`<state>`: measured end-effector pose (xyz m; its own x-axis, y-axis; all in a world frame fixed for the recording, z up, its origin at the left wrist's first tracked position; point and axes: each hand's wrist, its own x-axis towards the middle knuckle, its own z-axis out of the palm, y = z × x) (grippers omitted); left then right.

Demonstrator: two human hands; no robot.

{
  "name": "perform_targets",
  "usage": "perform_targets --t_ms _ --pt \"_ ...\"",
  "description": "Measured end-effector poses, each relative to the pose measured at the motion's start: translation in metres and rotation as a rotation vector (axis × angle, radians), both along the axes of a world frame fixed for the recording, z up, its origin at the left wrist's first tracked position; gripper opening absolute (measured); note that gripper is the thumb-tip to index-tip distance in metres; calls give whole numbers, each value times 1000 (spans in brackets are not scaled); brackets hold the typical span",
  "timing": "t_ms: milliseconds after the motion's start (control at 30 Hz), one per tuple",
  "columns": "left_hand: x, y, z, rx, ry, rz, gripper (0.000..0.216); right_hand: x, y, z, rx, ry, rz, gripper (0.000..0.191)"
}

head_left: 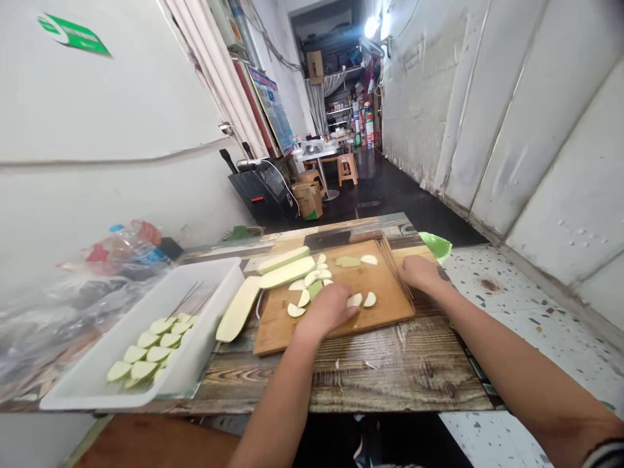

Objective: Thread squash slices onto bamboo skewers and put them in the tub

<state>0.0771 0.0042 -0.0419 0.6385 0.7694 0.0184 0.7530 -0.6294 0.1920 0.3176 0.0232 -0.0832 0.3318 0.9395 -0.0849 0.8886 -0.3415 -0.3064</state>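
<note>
On the wooden cutting board [275, 328] lie several pale half-round zucchini slices [369, 299]. My left hand [330, 309] is low over the board, fingers curled, thumb and fingertips closed at the edge of a zucchini slice [354, 300]. A bundle of thin bamboo skewers [389, 260] lies along the board's right edge. My right hand [420, 273] is closed at these skewers, its fingertips partly hidden; exactly how many it pinches I cannot make out. Long zucchini halves [288, 272] rest across the board's left edge, and another half [238, 309] leans beside it.
Left of the board stands a white plastic tray [221, 276] holding skewered zucchini slices [156, 354]. Plastic bags and a bottle [146, 252] crowd the far left. A green object [436, 246] shows beyond the wood-patterned table's [390, 377] right edge. Stools [347, 169] stand farther back.
</note>
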Motion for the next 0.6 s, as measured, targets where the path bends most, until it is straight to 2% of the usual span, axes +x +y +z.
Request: perform_targets --t_ms 133,300,367,467,533,600 --pt "0 4 -3 -11 -81 30 15 13 -1 -6 36 92 -8 25" --pt "2 17 -9 -159 -389 134 25 16 -13 5 111 268 -40 21" --pt "3 22 -12 -260 -632 227 24 8 -21 16 179 335 -40 20" --pt "6 29 -17 -477 -1140 373 22 -15 -35 31 278 430 19 23" --pt "6 35 -19 -635 -1430 432 21 -34 -44 35 324 490 93 24" --pt "3 41 -19 -736 -1629 479 21 -53 -53 33 389 589 229 24"
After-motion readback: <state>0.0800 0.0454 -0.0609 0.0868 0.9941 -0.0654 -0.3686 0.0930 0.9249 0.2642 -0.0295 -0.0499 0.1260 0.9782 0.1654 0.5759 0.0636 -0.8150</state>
